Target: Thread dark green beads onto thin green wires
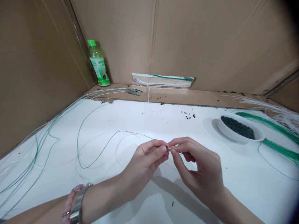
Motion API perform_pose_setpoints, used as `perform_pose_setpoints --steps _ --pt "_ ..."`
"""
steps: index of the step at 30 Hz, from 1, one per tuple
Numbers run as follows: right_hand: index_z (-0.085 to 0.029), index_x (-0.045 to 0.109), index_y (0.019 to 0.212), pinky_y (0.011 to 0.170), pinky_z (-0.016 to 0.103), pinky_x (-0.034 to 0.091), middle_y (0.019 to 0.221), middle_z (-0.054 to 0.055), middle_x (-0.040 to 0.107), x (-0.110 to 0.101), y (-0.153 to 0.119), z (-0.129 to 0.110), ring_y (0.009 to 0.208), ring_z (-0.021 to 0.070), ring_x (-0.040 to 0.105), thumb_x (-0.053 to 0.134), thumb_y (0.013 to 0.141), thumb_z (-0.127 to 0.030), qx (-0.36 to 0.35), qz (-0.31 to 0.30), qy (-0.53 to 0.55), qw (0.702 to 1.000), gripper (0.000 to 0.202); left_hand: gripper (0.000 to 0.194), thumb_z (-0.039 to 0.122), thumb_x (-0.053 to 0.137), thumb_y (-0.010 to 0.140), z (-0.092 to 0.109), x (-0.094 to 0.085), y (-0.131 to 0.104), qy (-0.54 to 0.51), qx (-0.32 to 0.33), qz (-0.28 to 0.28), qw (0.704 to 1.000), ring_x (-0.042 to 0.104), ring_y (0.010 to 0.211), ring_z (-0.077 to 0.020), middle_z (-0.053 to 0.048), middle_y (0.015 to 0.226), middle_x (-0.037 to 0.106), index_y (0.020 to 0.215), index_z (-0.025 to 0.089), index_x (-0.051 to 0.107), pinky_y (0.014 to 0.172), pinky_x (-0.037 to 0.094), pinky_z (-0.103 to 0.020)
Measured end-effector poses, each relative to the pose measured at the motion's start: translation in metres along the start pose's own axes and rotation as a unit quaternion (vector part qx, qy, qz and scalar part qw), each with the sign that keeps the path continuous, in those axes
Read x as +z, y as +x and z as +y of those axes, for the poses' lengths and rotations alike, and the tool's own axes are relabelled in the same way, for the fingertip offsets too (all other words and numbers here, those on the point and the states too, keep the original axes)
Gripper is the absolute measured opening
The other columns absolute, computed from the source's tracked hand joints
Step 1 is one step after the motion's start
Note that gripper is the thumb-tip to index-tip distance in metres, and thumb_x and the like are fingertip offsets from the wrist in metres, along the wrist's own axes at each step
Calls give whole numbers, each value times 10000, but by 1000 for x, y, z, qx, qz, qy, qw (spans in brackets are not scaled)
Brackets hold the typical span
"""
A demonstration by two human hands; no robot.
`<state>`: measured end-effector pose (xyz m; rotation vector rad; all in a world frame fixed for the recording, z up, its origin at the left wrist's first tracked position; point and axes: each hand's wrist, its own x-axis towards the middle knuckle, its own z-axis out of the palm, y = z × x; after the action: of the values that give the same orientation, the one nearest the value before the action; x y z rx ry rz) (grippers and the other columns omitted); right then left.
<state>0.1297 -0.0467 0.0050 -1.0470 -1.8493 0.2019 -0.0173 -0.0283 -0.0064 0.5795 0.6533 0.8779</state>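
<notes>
My left hand (146, 160) pinches a small dark bead (167, 147) between thumb and forefinger, at the lower middle. A thin green cord (106, 146) runs from these fingers to the left and loops over the white table. Close against it, my right hand (198, 165) has its thumb and forefinger closed on a thin strand (184, 153) whose light tip meets the bead. Whether the tip is inside the bead is too small to tell. A white bowl (259, 136) of dark green beads (238, 127) stands to the right.
Green and white cords (282, 149) lie beside the bowl, and more strands (42, 149) spread at the left. A green-capped bottle (99, 67) stands at the back left against cardboard walls (198, 40). Loose dark beads (190, 116) dot the white table (149, 119).
</notes>
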Motion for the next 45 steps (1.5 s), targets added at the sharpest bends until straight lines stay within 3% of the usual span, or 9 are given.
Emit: perform_pose_setpoints --steps 13,24,33,45 --pt "-190 553 791 425 193 378 789 26 646 0 0 1 624 87 555 551 774 -43 3 -5 8 1000 148 92 235 678 769 -2 -2 0 -4 6 -5 1000 564 780 -87 -12 822 622 809 161 642 872 437 -230" --pt "-186 533 761 439 193 403 743 35 649 2 0 1 647 104 593 540 776 -28 -56 21 -35 998 159 96 248 694 756 -1 1 -2 26 34 -7 999 548 748 -79 0 765 630 788 161 672 805 440 -212" --pt "-174 544 765 460 181 410 775 26 647 0 0 0 647 85 573 553 759 -14 -34 -3 -13 999 161 95 263 687 759 -2 -1 1 75 54 -1 996 567 742 -90 3 727 635 787 171 693 794 446 -229" --pt "-170 562 772 422 191 377 783 43 647 -3 2 -1 645 92 577 532 774 8 -47 -12 -27 998 181 79 166 656 777 7 -3 3 213 190 -20 958 582 696 -57 21 746 638 741 205 714 659 487 -141"
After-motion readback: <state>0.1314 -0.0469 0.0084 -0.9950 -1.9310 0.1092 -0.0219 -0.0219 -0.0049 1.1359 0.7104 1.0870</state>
